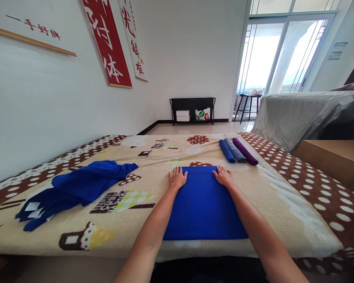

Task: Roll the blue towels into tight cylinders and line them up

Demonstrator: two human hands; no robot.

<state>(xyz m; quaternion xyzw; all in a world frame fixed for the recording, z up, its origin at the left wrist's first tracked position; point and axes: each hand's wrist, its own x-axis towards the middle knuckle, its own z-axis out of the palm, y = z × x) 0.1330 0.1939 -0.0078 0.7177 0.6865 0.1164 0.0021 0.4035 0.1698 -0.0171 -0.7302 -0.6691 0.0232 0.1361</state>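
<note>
A blue folded cloth point(205, 208), probably a garment, lies flat as a neat rectangle at the front of the blanket-covered surface. My left hand point(177, 177) rests on its far left corner, fingers spread. On the far right corner lies my right hand point(223, 175), palm down with its fingers stretched out. Neither hand grasps anything. Off to the left is a crumpled blue garment point(88, 182) with white labels at its near end. Beyond my right hand, a blue roll point(226, 151), a grey roll point(235, 150) and a purple roll point(245, 151) of cloth lie side by side.
A cream patterned blanket point(153, 224) with a brown dotted border point(321, 192) covers the surface. At right stand a cardboard box point(333, 155) and something under a plastic sheet point(297, 114). A black rack point(192, 105) is against the far wall, with a stool point(247, 103) by the glass door.
</note>
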